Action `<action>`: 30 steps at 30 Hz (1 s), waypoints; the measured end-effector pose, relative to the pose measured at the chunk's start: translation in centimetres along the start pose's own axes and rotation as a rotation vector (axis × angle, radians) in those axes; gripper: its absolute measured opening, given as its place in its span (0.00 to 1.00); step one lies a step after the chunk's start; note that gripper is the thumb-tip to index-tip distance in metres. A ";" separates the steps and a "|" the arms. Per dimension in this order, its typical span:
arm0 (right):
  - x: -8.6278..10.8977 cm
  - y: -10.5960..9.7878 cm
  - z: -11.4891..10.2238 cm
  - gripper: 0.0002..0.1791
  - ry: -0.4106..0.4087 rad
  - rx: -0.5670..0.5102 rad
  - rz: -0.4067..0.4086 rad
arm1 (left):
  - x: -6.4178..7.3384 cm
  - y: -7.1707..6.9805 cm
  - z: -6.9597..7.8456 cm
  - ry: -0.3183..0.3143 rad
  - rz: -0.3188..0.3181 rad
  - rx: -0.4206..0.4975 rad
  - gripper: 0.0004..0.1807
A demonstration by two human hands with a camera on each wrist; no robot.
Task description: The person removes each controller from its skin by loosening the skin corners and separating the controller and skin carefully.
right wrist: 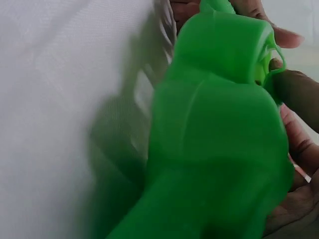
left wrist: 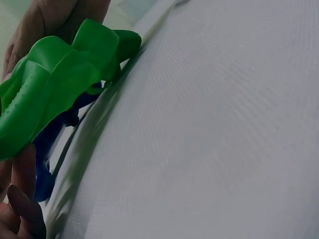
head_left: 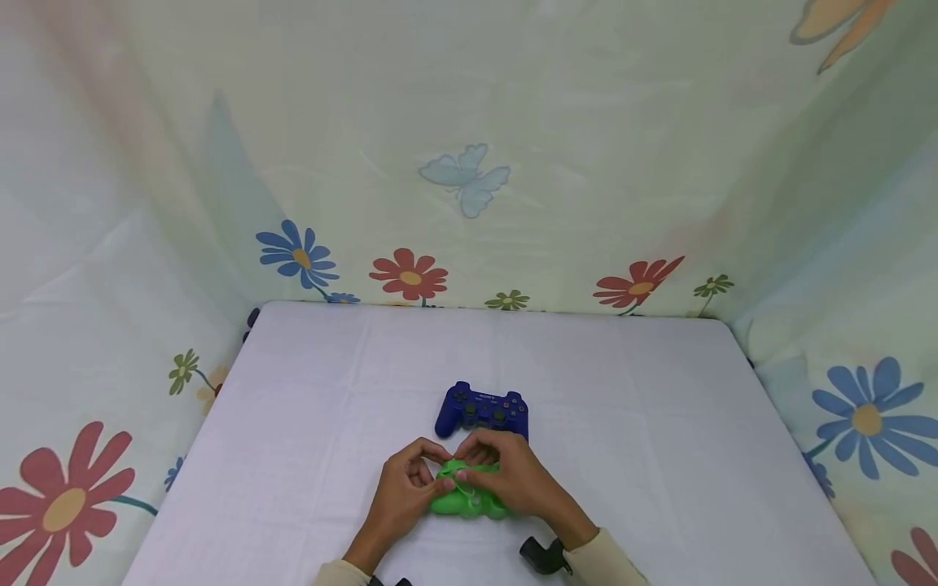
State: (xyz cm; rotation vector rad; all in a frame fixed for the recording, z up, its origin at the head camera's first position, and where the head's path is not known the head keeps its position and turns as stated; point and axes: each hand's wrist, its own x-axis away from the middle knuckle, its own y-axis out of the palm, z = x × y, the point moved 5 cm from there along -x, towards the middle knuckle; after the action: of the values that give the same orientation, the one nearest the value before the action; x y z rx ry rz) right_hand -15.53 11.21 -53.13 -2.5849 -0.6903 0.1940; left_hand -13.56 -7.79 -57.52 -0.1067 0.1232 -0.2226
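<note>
Both hands hold a bright green silicone controller cover (head_left: 469, 505) near the front of the table. From its left end, the left hand (head_left: 401, 487) pinches the cover between thumb and fingers. On the other side the right hand (head_left: 513, 474) grips it, its thumb on the edge of an opening. In the right wrist view the green cover (right wrist: 219, 124) looks soft, with a thin strip stretched at that opening. A blue Sony game controller (head_left: 479, 404) lies just beyond the hands, partly hidden by the right one. The left wrist view shows the cover's dotted grip.
White cloth (head_left: 645, 456) covers the table. A curtain (head_left: 572, 106) printed with flowers and butterflies hangs behind and along both sides. A black wrist mount (head_left: 542, 557) sits by the right sleeve (head_left: 604, 561).
</note>
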 end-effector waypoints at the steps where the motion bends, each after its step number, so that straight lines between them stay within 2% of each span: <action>1: -0.1 0.0 0.2 0.09 0.009 -0.005 0.007 | 0.0 0.1 0.0 -0.001 -0.001 0.005 0.17; 6: -0.2 -0.1 0.7 0.03 0.032 -0.039 0.061 | 0.2 0.0 0.1 -0.025 0.015 0.033 0.20; 13: 0.1 -0.8 1.2 0.05 0.054 -0.109 0.173 | 0.6 -0.4 0.3 -0.028 0.064 0.004 0.24; 18: 0.1 -0.9 1.4 0.06 0.079 -0.132 0.185 | 1.1 -0.7 0.2 -0.042 0.077 -0.018 0.22; 20: 0.1 -0.9 1.3 0.08 0.069 -0.100 0.180 | 1.3 -0.7 0.2 -0.064 0.085 -0.040 0.22; 23: 0.4 -1.1 1.0 0.13 0.044 -0.016 0.191 | 1.6 -0.9 0.2 -0.092 0.097 -0.109 0.23; 25: 0.9 -1.6 0.8 0.14 0.036 0.036 0.211 | 1.8 -1.2 0.2 -0.097 0.104 -0.185 0.25; 30: 2.6 -3.0 1.3 0.13 0.056 0.071 0.297 | 2.1 -2.1 0.3 -0.092 0.140 -0.363 0.26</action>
State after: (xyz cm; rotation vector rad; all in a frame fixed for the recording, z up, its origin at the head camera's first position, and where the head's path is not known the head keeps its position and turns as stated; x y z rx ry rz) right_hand -14.93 15.33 -52.95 -2.6021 -0.2718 0.2331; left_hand -11.92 -10.31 -57.19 -0.4670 0.0780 -0.0532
